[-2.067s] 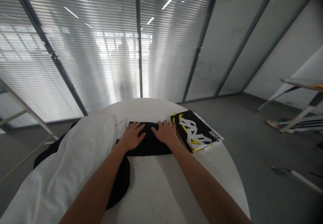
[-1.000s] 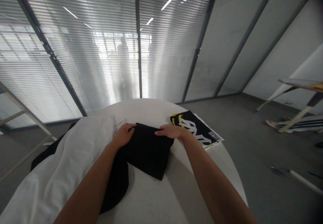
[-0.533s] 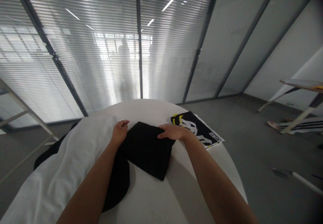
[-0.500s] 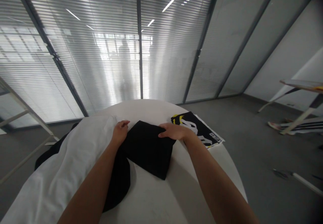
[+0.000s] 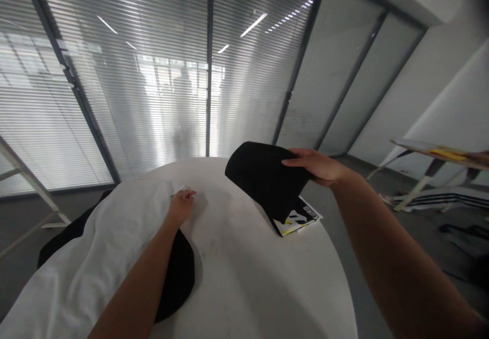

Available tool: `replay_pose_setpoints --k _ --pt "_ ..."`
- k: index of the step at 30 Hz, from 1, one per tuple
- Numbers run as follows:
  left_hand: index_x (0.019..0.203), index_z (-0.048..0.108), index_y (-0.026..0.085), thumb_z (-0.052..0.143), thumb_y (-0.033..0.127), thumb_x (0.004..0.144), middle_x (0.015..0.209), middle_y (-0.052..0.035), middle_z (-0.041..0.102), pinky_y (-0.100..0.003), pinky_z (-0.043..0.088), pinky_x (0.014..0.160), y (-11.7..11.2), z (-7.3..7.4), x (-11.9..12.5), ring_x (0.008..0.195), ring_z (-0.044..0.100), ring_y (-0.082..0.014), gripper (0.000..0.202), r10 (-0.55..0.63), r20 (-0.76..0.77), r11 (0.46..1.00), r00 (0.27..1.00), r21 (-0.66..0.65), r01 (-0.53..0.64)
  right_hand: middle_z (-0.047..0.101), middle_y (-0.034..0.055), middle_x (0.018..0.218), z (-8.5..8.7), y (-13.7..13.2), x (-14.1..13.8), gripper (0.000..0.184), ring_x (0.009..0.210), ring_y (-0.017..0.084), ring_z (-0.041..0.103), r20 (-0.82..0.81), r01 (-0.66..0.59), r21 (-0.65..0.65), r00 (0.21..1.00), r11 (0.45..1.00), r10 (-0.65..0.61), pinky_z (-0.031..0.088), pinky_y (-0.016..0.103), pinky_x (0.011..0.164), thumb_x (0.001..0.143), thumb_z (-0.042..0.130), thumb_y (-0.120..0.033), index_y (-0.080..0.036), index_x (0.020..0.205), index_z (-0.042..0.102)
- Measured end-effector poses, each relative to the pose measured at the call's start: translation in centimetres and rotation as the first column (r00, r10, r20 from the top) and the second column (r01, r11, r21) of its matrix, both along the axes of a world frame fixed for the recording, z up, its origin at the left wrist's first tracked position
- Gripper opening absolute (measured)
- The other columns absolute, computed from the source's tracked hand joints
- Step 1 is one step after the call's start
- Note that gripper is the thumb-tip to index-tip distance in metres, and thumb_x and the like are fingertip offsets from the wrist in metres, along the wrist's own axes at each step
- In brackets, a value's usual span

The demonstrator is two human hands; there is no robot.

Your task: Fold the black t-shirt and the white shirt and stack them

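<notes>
My right hand (image 5: 315,167) grips a folded black cloth (image 5: 267,176) by its right edge, thumb on top. The cloth is held up above the right side of the round table, partly covering a folded black garment (image 5: 301,217) with white and yellow print. My left hand (image 5: 182,205) is at the edge of a white cloth (image 5: 126,227), its fingers loosely curled and a little apart, with nothing visible in them. Below my left wrist, another black piece of cloth (image 5: 179,278) lies partly hidden by my forearm and the white cloth.
A white round table (image 5: 237,273) stands before me, the white cloth draped over its left side. Glass partitions with blinds (image 5: 171,115) rise behind it. To the right is another table (image 5: 428,150) with things on it. A pale metal frame (image 5: 34,186) stands at left.
My right hand has lifted the folded black cloth and carried it right, over the printed garment. My left hand stays near the white cloth, now apart from the black one. The view has turned slightly right.
</notes>
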State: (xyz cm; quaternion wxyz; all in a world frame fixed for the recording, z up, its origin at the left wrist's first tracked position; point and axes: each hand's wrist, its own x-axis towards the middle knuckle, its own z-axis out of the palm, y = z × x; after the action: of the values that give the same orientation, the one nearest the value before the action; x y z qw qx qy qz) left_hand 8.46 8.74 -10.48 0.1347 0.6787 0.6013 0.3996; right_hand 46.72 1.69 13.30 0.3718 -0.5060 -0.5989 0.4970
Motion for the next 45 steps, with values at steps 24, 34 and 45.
replay_pose_setpoints --k 24,34,45 --pt "0.099 0.072 0.019 0.048 0.012 0.082 0.104 -0.0057 0.069 -0.030 0.044 0.099 -0.3 -0.2 0.7 0.100 0.062 -0.0167 0.030 -0.045 -0.182 0.998 0.982 -0.040 0.038 0.065 0.0158 0.123 -12.7 -0.6 5.0 0.039 0.114 0.025 0.061 0.720 0.216 0.394 0.532 0.894 -0.445 0.044 0.036 0.099 0.090 0.051 -0.030 -0.013 0.123 0.062" --pt "0.099 0.072 0.023 0.050 0.016 0.085 0.105 -0.0056 0.068 -0.036 0.038 0.102 -0.8 -0.3 1.2 0.105 0.058 -0.0205 0.028 -0.095 -0.391 0.995 0.915 -0.074 0.072 0.065 0.0137 0.109 -19.9 -2.4 -12.1 0.029 0.109 0.026 0.057 0.806 -0.070 0.405 0.499 0.912 -0.320 0.040 0.037 0.094 0.091 0.047 -0.025 -0.015 0.111 0.066" --pt "0.106 0.071 0.023 0.047 0.018 0.085 0.107 -0.0081 0.066 -0.039 0.039 0.101 -1.7 0.9 2.2 0.106 0.057 -0.0234 0.032 -0.092 -0.492 0.995 0.865 -0.081 0.060 0.061 0.0084 0.110 -21.8 -1.6 -12.2 0.027 0.106 0.023 0.050 0.770 -0.041 0.467 0.510 0.883 -0.383 0.036 0.033 0.093 0.089 0.047 -0.021 -0.019 0.110 0.064"
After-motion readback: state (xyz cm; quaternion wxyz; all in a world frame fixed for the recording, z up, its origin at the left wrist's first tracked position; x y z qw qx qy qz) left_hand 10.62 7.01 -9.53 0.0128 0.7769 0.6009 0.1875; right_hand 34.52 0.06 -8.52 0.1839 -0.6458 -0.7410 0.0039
